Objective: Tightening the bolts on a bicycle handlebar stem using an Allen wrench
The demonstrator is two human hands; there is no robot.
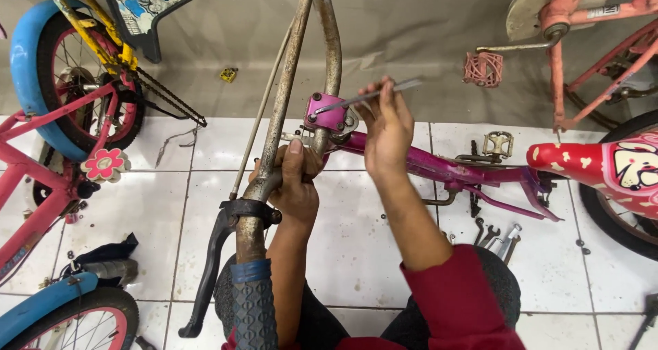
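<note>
The handlebar (295, 83), a rusty curved steel tube, is seen rising through the middle of the view, clamped in a magenta stem block (325, 111) at the head of a magenta bicycle frame (439, 168) that lies over the white tiled floor (356, 254).

Left of the stem block, a black brake lever (212, 268) and a blue-grey ribbed rubber sleeve (252, 305) are carried on the near end of the bar. Just below and left of the block, the bar's bend is wrapped by the left hand (296, 182), its grip closed on the tube. Immediately right of the block, a slim flat metal wrench (367, 96) is pinched by the right hand (387, 127), its grip clamped on the tool, whose tip is laid on the block's top. Far right of the block, loose spanners (497, 237) lie on the floor.

The bar is judged stiff and moderately heavy; its pitted rust should give friction, though flakes may shed. A hold at the bend near the stem is judged steadiest. The wrench is thin, rigid and light, and could slip off the bolt.
</note>
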